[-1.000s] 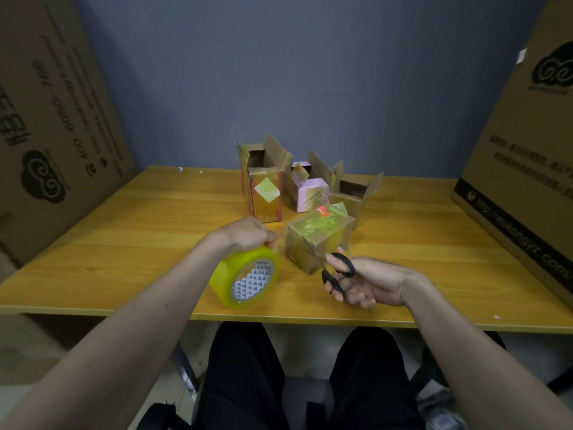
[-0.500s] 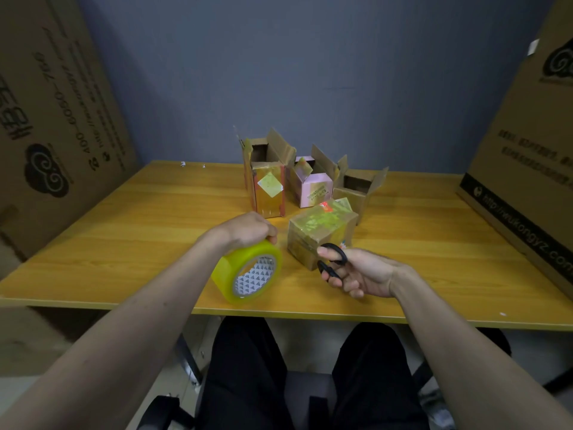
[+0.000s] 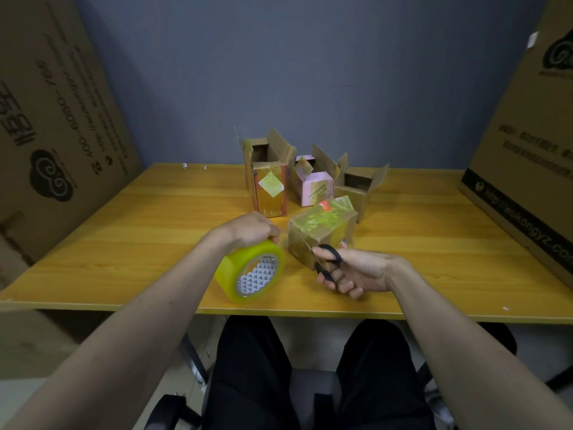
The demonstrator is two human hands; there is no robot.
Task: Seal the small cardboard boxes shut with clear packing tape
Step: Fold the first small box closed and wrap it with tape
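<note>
Near the front edge of the table (image 3: 434,231), I see the left hand (image 3: 248,229) gripping the roll of tape (image 3: 251,274) from above, and the roll stands tilted on its edge. The right hand (image 3: 350,271) has its fingers curled through the black handles of the scissors (image 3: 328,262), with the blades pointing at the lower front corner of the nearest box (image 3: 322,231). This box is closed and its top already shines with tape. I cannot see a strip running from the roll to the box, it is too clear to make out.

My worry is this: if the blades close crooked, the tape may tear or fold onto itself, and then the free end sticks back to the roll and is hard to find. The box is light, I think, so a pull from the roll could drag it or tip it.

Further back stand three more boxes, a tall one (image 3: 269,187), a pink one (image 3: 313,187) and a brown one (image 3: 356,187), all with flaps open. A careless elbow could knock them over.
</note>
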